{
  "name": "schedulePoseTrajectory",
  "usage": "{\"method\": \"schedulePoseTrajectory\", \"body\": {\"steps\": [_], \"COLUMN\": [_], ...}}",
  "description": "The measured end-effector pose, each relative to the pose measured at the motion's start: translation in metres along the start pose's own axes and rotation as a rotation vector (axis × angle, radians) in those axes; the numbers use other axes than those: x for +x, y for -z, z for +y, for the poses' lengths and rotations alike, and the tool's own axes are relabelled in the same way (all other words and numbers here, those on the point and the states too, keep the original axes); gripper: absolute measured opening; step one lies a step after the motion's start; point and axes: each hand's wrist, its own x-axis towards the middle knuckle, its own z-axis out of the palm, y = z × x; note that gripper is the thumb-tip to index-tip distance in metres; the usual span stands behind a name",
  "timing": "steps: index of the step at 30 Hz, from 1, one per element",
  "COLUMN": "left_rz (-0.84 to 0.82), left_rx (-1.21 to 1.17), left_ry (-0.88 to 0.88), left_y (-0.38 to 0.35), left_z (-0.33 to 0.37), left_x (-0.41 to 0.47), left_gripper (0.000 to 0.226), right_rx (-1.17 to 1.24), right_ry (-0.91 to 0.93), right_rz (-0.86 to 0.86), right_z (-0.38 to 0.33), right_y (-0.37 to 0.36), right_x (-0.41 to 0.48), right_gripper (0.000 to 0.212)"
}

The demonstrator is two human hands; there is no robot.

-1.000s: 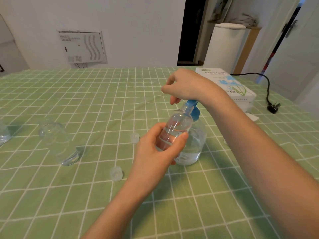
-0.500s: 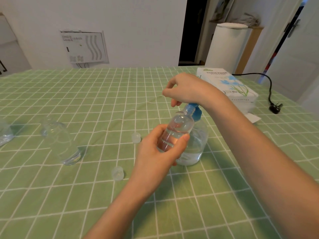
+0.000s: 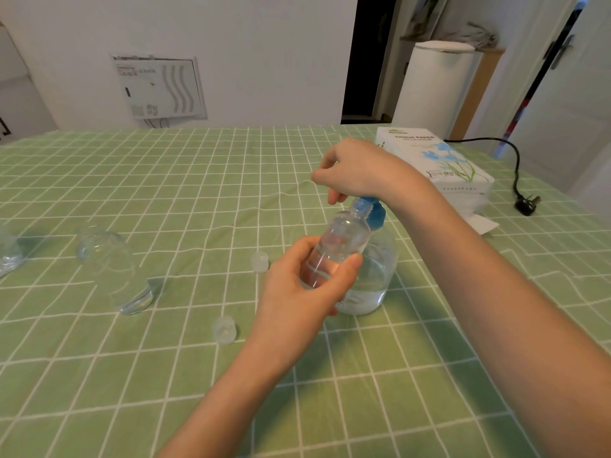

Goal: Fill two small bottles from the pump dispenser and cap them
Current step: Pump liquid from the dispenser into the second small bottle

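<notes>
My left hand (image 3: 297,285), just below the middle of the frame, has fingers and thumb wrapped round the lower half of a small bottle (image 3: 342,242). I hold it off the cloth, tilted with its open mouth up against the blue nozzle (image 3: 362,203) of the dispenser (image 3: 377,272), so whatever the pump gives should drop straight in. Clear liquid already shows in its lower part; how full it is I can't judge. My right hand (image 3: 360,170) sits over the pump head in a loose fist. Its fingers (image 3: 333,197) are curled in front of the nozzle and grip nothing I can see, while the heel of the hand covers the head, the natural spot for pushing down. Whether it is pressing I can't tell. The dispenser stands on the green checked cloth (image 3: 165,375) right of centre, touching the small bottle, with liquid low in its belly. Two clear caps (image 3: 259,262) (image 3: 224,330) wait on the cloth just left of my left hand, within easy reach for closing up. A second bottle (image 3: 112,269) stands well apart at centre left, apparently uncapped, its turn yet to come. A tissue box (image 3: 439,160) lies at upper right.
</notes>
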Motion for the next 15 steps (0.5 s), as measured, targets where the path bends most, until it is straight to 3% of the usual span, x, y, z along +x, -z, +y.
{"method": "schedulePoseTrajectory", "body": {"steps": [15], "left_rz": [-0.020], "left_rx": [-0.019], "left_ry": [-0.017], "left_y": [0.000], "left_z": [0.003], "left_x": [0.000], "left_gripper": [0.008], "right_rx": [0.034], "right_ry": [0.041], "right_rz": [0.049], "right_z": [-0.001], "right_y": [0.008], "right_x": [0.003], "right_gripper": [0.026]}}
